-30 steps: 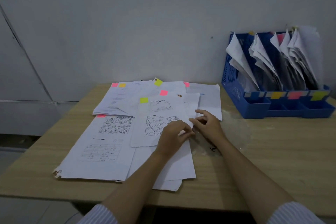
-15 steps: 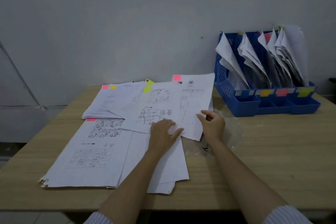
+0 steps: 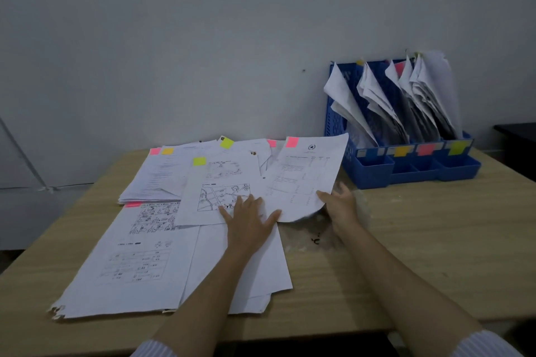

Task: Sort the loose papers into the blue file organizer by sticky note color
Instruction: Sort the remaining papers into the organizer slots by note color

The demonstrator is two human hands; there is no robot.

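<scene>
A: Right hand (image 3: 339,206) on the near edge of the pink-tagged sheet (image 3: 304,177), thumb on top, fingers apparently under; near end raised and curling. Looks like a light pinch, though hard to tell how firm.

B: Left hand (image 3: 249,220)?

A: Flat, fingers spread, pressing on the pile (image 3: 145,255) over the map sheet (image 3: 220,188). Holding nothing.

B: Good for pinning the rest down. Target?

A: Organizer (image 3: 374,174) at the back right of the table (image 3: 420,240), well apart from the pile. Coloured labels along its front; pink label (image 3: 425,148) third from the left, papers already standing behind it.

B: Advice for the lift?

A: Probably: firm up the pinch before raising, so only one sheet comes. Keep the flat hand down until the sheet clears the map sheet. Match pink tag to pink label. Feed in short edge first from above, since the filed papers lean and could catch a floppy corner.

B: Risk?

A: Sheet buckling, or landing in the neighbouring slot.
</scene>
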